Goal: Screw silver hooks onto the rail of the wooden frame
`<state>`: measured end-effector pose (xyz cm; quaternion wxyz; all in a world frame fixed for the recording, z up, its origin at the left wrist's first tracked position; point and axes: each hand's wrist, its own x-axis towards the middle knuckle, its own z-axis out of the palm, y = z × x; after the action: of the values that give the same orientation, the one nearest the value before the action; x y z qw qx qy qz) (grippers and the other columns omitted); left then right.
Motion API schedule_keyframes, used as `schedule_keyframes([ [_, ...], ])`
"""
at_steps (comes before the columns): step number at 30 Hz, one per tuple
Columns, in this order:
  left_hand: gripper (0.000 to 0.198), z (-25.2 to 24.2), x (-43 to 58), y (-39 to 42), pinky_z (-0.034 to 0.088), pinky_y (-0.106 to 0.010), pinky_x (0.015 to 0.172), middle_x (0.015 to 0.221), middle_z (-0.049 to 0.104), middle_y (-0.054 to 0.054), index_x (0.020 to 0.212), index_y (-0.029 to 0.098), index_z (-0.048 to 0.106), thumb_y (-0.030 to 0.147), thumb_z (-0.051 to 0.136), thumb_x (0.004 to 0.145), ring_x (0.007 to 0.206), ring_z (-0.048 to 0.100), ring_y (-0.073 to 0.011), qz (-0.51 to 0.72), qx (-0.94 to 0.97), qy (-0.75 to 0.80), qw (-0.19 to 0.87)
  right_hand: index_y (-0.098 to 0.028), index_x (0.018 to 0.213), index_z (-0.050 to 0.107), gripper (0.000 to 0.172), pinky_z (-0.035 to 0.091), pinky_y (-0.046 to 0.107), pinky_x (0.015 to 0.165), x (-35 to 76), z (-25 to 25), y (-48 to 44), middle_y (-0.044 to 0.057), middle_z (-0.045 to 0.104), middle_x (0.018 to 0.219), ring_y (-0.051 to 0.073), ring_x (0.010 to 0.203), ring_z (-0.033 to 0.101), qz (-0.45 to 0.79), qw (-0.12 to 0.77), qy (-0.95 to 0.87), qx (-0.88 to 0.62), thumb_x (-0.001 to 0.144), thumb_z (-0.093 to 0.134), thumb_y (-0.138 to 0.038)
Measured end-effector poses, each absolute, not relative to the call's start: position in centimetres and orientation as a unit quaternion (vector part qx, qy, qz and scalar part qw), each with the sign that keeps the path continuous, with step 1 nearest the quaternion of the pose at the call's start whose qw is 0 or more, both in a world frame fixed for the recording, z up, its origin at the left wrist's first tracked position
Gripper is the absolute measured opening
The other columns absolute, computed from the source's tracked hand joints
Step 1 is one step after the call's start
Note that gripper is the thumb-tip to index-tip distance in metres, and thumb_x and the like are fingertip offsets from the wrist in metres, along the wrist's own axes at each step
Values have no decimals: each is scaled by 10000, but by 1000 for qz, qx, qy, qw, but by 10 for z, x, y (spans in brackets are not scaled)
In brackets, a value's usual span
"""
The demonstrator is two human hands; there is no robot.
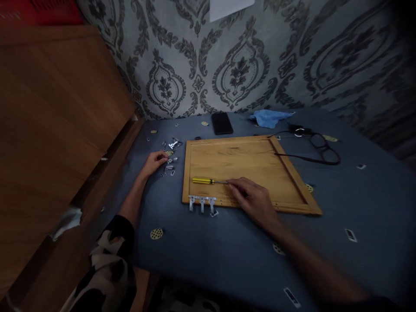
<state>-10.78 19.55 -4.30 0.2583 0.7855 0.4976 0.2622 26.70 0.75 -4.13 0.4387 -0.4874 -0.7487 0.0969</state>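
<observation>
A wooden board with a raised frame point(234, 164) lies flat on the blue cloth. Above it, my right hand point(253, 197) pinches a screwdriver point(203, 180) by the tip of its shaft, its yellow-and-black handle pointing left. Three metal hooks on a strip point(202, 199) sit along the board's near edge at the left and overhang it. My left hand point(156, 162) is left of the board, fingertips pinched together beside loose small metal pieces point(169, 167). What those fingers hold, if anything, is too small to make out. Another shiny metal piece point(173, 144) lies just beyond.
A black phone point(222, 123) and a crumpled blue cloth point(269, 118) lie behind the board. Eyeglasses point(325, 149) stand at the right, one temple reaching over the board's frame. Beside them is a watch-like black item point(299, 131). Wooden furniture point(58, 108) borders the left side; patterned wall behind.
</observation>
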Motion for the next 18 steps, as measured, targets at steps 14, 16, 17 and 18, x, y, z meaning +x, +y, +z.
schedule_keyframes([
  [14,455,-25,-103,183,499,-299,811,888,727,-46,959,142,736,565,577,914,869,646,-210,263,791,464,299,-228,1044,733,184,624,350,748,268,-42,8,67,791,924,228,809,763,97,441,-754,-476,1021,550,-241],
  [16,454,-24,-103,183,495,-294,785,866,718,-35,951,144,736,578,618,888,842,641,-203,257,795,461,300,-230,1043,733,189,627,347,744,268,-41,9,65,792,917,225,798,764,96,440,-756,-476,1020,545,-232],
  [17,445,-24,-103,183,490,-291,760,843,709,-29,932,145,734,578,651,868,816,635,-196,253,796,461,299,-227,1043,732,189,628,346,744,268,-41,9,65,793,916,223,797,765,92,440,-756,-475,1020,544,-228],
  [18,432,-25,-103,184,486,-288,735,816,698,-22,907,146,727,572,680,855,784,627,-187,249,798,462,298,-223,1040,731,188,629,345,742,267,-41,9,67,793,915,223,796,765,88,442,-757,-473,1020,544,-225],
])
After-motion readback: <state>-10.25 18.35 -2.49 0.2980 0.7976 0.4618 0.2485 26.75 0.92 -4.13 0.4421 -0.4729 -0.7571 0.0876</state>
